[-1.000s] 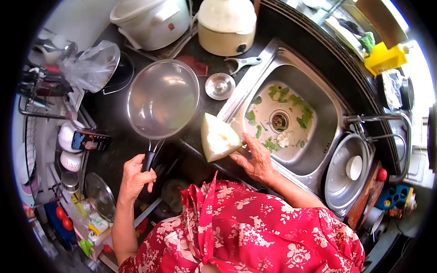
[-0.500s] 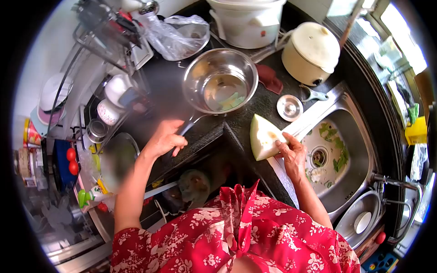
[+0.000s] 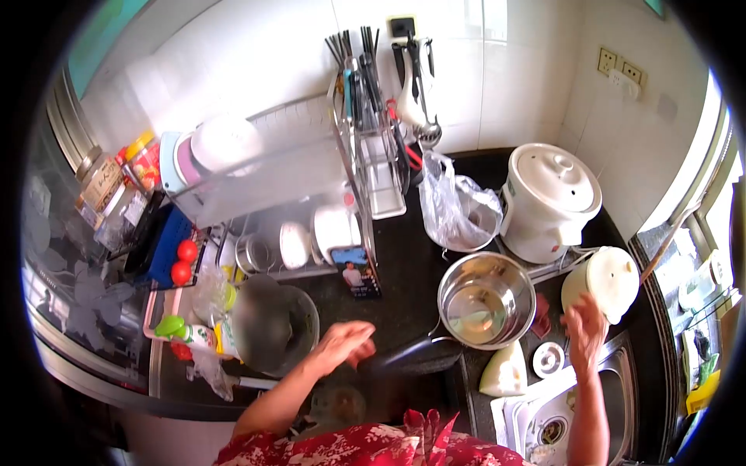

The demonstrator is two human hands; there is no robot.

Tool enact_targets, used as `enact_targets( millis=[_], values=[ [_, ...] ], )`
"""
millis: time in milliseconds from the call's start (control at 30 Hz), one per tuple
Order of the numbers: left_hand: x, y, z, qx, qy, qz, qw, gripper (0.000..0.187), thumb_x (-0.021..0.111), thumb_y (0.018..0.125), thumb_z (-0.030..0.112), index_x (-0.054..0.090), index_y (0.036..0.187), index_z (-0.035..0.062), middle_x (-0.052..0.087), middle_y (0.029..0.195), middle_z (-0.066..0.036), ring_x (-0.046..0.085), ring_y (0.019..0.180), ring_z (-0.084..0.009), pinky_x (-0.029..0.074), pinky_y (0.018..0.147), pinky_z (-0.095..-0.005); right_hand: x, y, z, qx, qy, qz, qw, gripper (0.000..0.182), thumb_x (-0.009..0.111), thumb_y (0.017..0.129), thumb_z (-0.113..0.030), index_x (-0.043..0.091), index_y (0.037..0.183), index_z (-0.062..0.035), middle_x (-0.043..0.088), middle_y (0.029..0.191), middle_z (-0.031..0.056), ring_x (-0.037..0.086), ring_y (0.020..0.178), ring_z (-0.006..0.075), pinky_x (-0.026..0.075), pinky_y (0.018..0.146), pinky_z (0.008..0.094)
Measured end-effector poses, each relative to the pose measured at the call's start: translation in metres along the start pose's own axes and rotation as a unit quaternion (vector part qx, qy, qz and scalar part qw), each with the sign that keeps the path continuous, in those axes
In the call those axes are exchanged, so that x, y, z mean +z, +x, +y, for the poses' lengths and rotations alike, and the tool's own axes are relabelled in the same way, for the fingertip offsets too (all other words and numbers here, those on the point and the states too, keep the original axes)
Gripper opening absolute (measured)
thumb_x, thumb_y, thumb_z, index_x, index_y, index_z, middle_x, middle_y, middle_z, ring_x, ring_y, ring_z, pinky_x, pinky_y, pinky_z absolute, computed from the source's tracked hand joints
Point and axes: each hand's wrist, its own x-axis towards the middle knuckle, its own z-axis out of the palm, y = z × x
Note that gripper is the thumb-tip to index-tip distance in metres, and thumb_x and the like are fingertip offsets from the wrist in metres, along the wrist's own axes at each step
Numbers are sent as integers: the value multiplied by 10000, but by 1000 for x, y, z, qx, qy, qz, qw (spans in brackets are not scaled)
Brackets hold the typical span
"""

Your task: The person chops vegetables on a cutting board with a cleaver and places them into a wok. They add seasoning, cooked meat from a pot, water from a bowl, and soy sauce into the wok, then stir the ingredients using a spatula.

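My left hand (image 3: 342, 345) hovers left of the saucepan's dark handle, its fingers loosely bent and holding nothing that I can see. The steel saucepan (image 3: 454, 322) stands on the black counter with a little liquid inside and its handle pointing towards my left hand. Raised in front of the cream lidded pot (image 3: 600, 281), my right hand (image 3: 586, 330) is empty, its fingers apart and slightly blurred. A wedge of pale melon (image 3: 505, 370) lies on the counter between the saucepan and the sink (image 3: 622, 388).
A dish rack (image 3: 272, 186) with bowls fills the left back. A white slow cooker (image 3: 553, 194) and a plastic bag (image 3: 447, 202) stand behind the saucepan. A sink strainer (image 3: 549, 359) sits near the sink. A glass lid (image 3: 303, 318) and two tomatoes (image 3: 183, 262) are at left.
My right hand has let go of the melon wedge and risen away from it. The wedge now lies by the saucepan. My left hand has left the handle's end. The view has swung up and left.
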Motion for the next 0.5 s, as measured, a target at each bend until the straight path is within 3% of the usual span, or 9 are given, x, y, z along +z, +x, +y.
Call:
enact_targets(
  millis=[67, 100, 133, 167, 200, 267, 333, 400, 500],
  values=[
    [5, -6, -24, -91, -22, 59, 994, 215, 493, 875, 78, 534, 1033, -62, 594, 748, -129, 663, 655, -280, 524, 439, -297, 26, 57, -7, -50, 19, -34, 998, 416, 595, 821, -260, 533, 1091, 50, 621, 830, 106, 585, 738, 157, 468, 627, 294],
    [-3, -3, -68, -23, -38, 28, 999, 220, 504, 817, -40, 535, 1034, -64, 595, 753, -107, 657, 637, -255, 522, 457, -284, 51, 97, -14, -30, 60, -78, 995, 431, 584, 823, -276, 534, 1093, 57, 623, 832, 105, 587, 732, 157, 471, 623, 292],
    [17, 3, -83, 10, 68, 144, 987, 281, 519, 761, -116, 533, 1036, -60, 599, 782, -89, 650, 626, -229, 523, 494, -272, 66, 124, -27, -24, 82, -102, 991, 438, 575, 821, -278, 536, 1095, 61, 625, 832, 106, 589, 730, 156, 473, 618, 292],
    [18, 2, -85, 39, 68, 144, 986, 306, 553, 742, -126, 536, 1038, -47, 605, 806, -80, 644, 635, -215, 508, 505, -254, 81, 150, -41, -16, 103, -125, 987, 446, 565, 819, -281, 537, 1098, 66, 627, 832, 107, 592, 729, 155, 475, 613, 292],
    [7, 24, -134, 246, 141, 164, 945, 301, 594, 733, -113, 550, 1021, -37, 617, 771, -74, 620, 675, -148, 515, 587, -273, 88, 163, -52, -22, 107, -129, 986, 445, 557, 814, -271, 539, 1101, 69, 629, 829, 111, 596, 732, 154, 477, 606, 294],
    [23, 19, -101, 331, 164, 184, 911, 256, 631, 739, -45, 566, 985, -16, 613, 732, -99, 612, 642, -198, 490, 582, -284, 106, 195, -57, -17, 98, -132, 986, 412, 550, 786, -217, 560, 1079, 72, 641, 831, 130, 605, 743, 167, 479, 601, 298],
    [28, 33, -89, 392, 392, 217, 803, 196, 658, 760, 69, 586, 935, 18, 586, 704, -113, 581, 590, -273, 461, 535, -313, 169, 271, -58, -75, 138, -130, 979, 388, 543, 764, -186, 577, 1038, 87, 651, 817, 146, 611, 743, 201, 479, 629, 309],
    [27, 41, -94, 390, 309, 218, 840, 184, 662, 756, 174, 597, 872, 48, 541, 661, -103, 553, 575, -300, 434, 498, -347, 191, 290, -66, -101, 151, -112, 977, 384, 544, 762, -186, 581, 1028, 88, 652, 809, 154, 609, 734, 215, 476, 644, 318],
    [24, 52, -108, 411, 487, 270, 722, 168, 687, 701, 224, 600, 807, 127, 493, 636, -32, 536, 560, -222, 431, 492, -346, 225, 320, -85, -151, 180, -71, 969, 369, 544, 764, -188, 590, 1009, 83, 650, 793, 174, 607, 721, 252, 471, 675, 335]
  ],
)
